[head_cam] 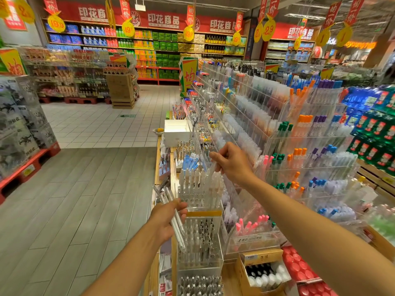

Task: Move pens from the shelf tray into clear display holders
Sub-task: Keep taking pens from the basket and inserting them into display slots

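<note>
A single clear pen (212,167) is being pinched near its top by the fingers of the right hand (232,162), its lower end sitting among the other pens standing upright in the clear display holder (201,189) at the near end of the shelf. The left hand (165,218) is curling around a small bundle of white pens (174,214), holding them slanted just beside the holder's left wall. Below the holder, another clear box (199,242) is carrying dark-clipped pens. To the right, tiered acrylic racks (299,146) are displaying pens with pink, green, orange and purple caps. A cardboard box of bottles (264,272) is sitting lower right.
</note>
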